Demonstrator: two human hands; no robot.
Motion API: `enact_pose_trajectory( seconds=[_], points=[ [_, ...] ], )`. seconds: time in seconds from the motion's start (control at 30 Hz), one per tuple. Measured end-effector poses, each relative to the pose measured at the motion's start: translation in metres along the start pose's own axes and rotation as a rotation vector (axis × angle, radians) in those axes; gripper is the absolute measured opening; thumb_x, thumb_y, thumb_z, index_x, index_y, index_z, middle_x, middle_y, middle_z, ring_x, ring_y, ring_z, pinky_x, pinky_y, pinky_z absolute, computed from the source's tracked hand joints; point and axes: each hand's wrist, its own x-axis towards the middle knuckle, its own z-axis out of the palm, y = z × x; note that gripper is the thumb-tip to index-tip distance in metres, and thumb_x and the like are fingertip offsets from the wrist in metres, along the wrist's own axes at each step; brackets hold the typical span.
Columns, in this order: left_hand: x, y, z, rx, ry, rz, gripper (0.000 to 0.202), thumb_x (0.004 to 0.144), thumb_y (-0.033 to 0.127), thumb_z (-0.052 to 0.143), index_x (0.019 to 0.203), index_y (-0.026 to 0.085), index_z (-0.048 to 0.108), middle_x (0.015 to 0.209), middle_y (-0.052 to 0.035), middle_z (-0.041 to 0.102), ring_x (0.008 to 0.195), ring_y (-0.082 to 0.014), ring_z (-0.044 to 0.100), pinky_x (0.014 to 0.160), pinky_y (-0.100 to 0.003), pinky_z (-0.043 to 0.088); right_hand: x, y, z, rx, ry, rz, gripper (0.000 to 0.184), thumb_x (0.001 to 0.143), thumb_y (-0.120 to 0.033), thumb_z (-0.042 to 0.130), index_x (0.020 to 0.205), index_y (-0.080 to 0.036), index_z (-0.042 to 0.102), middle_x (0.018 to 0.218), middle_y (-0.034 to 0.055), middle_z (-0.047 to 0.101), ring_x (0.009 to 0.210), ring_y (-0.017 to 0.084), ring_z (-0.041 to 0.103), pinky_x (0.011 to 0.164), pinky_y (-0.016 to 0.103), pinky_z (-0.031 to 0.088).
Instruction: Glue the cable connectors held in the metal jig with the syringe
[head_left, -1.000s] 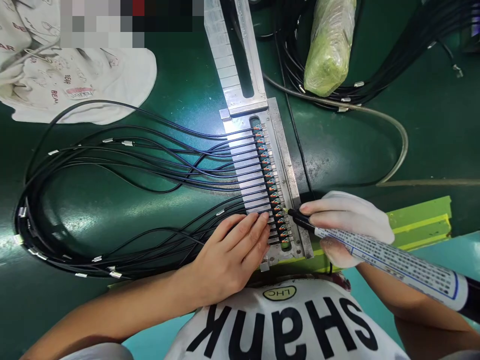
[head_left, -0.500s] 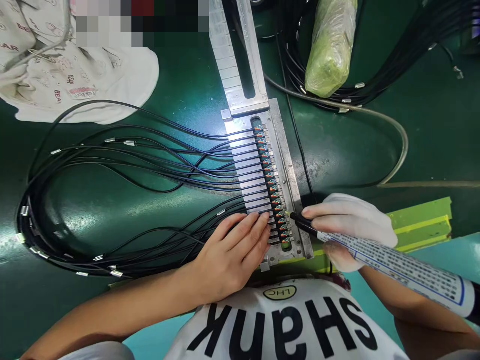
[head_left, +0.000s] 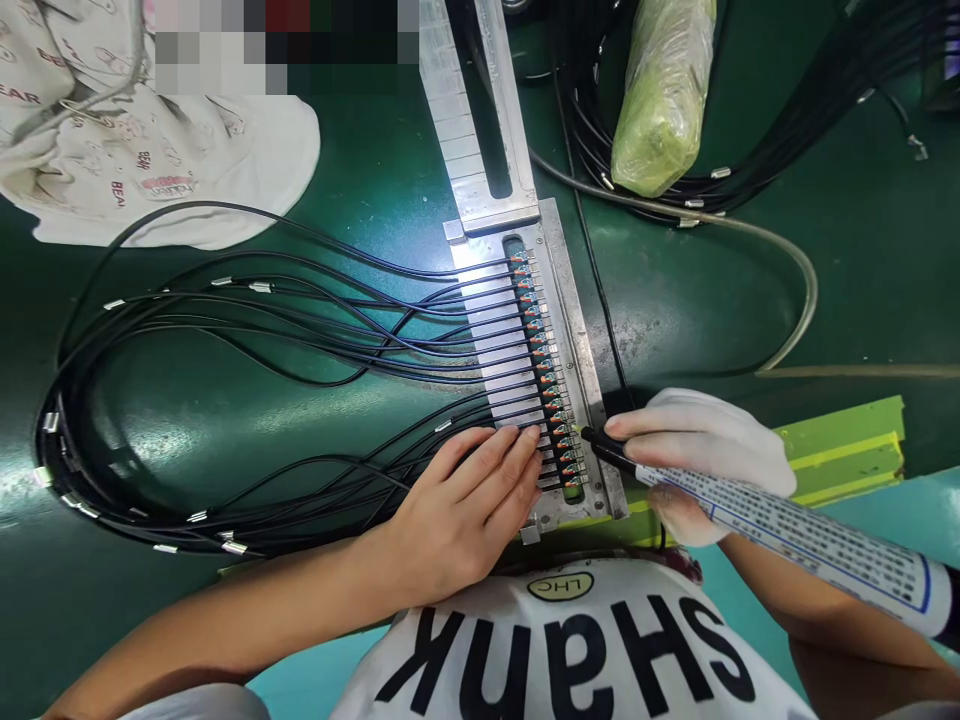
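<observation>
My bare left hand lies flat over the lower cables on the metal fixture, its fingers extended and close together. Black cables run side by side across the fixture and end in stripped colored wires at small connectors along a slot. In my white-gloved right hand is a pen-shaped tool with a black tapered tip and a white barrel printed with small text. Its tip is beside the lower connectors, just right of my left fingertips; whether it touches them I cannot tell.
Cable coils with silvery tags lie at left, with a black cable bundle at upper right. A plastic-wrapped green block sits at the back. White printed cloth is at upper left. Green tape lines the near edge.
</observation>
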Motion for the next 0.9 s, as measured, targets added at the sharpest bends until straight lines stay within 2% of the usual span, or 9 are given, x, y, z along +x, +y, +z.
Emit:
enact_pose_trajectory(
  seconds=[0.23, 0.57, 0.73, 0.9],
  points=[
    [-0.0012, -0.0002, 0.0006, 0.002, -0.006, 0.005, 0.032, 0.089, 0.015, 0.070, 0.119, 0.005, 0.067, 0.129, -0.0170, 0.068, 0.117, -0.0292, 0.065, 0.098, -0.045, 0.051, 0.0018, -0.0014, -0.0002, -0.012, -0.011, 0.025, 0.014, 0.082, -0.028, 0.065, 0.092, -0.022, 0.073, 0.096, 0.0070, 0.079, 0.068, 0.020, 0.073, 0.061, 0.034, 0.062],
    [-0.0020, -0.0003, 0.0017, -0.005, 0.005, 0.007, 0.033, 0.088, 0.014, 0.070, 0.120, 0.005, 0.067, 0.130, -0.0174, 0.067, 0.118, -0.0299, 0.065, 0.098, -0.045, 0.051, 0.0015, 0.0008, 0.0013, -0.013, 0.006, 0.021, 0.018, 0.081, -0.030, 0.067, 0.096, -0.022, 0.074, 0.096, 0.0070, 0.079, 0.069, 0.021, 0.074, 0.062, 0.034, 0.063],
    [-0.0019, -0.0003, 0.0015, -0.019, 0.004, 0.005, 0.034, 0.088, 0.014, 0.071, 0.120, 0.004, 0.067, 0.129, -0.0179, 0.068, 0.117, -0.0304, 0.065, 0.098, -0.046, 0.051, 0.0028, -0.0014, 0.0010, 0.012, 0.009, 0.029, 0.020, 0.078, -0.029, 0.071, 0.094, -0.019, 0.074, 0.096, 0.0099, 0.078, 0.071, 0.021, 0.074, 0.063, 0.035, 0.062],
    [-0.0023, -0.0008, 0.0010, -0.020, -0.008, 0.015, 0.034, 0.088, 0.015, 0.072, 0.120, 0.003, 0.067, 0.130, -0.0187, 0.067, 0.118, -0.0314, 0.064, 0.098, -0.047, 0.050, 0.0026, -0.0003, 0.0000, 0.024, -0.005, 0.038, 0.023, 0.078, -0.031, 0.073, 0.099, -0.022, 0.074, 0.098, 0.0083, 0.079, 0.075, 0.022, 0.075, 0.063, 0.035, 0.063]
  ],
)
